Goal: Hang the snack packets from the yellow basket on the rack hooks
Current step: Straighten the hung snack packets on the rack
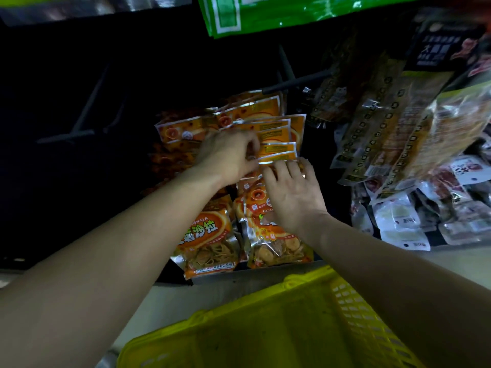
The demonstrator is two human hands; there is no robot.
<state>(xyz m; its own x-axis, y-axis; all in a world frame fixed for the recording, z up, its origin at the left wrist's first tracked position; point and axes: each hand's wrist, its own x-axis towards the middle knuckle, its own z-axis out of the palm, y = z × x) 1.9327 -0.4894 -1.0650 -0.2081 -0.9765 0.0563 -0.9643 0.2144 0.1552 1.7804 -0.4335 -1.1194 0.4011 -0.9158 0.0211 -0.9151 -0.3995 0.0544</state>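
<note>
Several orange snack packets (pixel 268 128) hang in a fanned stack on a dark rack in the middle of the view. My left hand (pixel 228 155) pinches the top edges of the front packets near their hang holes. My right hand (pixel 292 192) lies with fingers spread on an orange packet (pixel 273 243) hanging just below, its fingertips touching the bottom of the upper stack. Another orange packet (pixel 210 243) hangs to its left. The yellow basket (pixel 292 322) sits at the bottom of the view below my arms; what I can see of its inside holds no packets.
Bare dark rack hooks (pixel 82 120) jut out at the left, and one hook (pixel 295 82) juts out above the orange packets. Brown and clear meat snack packets (pixel 385 128) hang at the right, with white packets (pixel 403 216) below. A green bag (pixel 265 11) hangs overhead.
</note>
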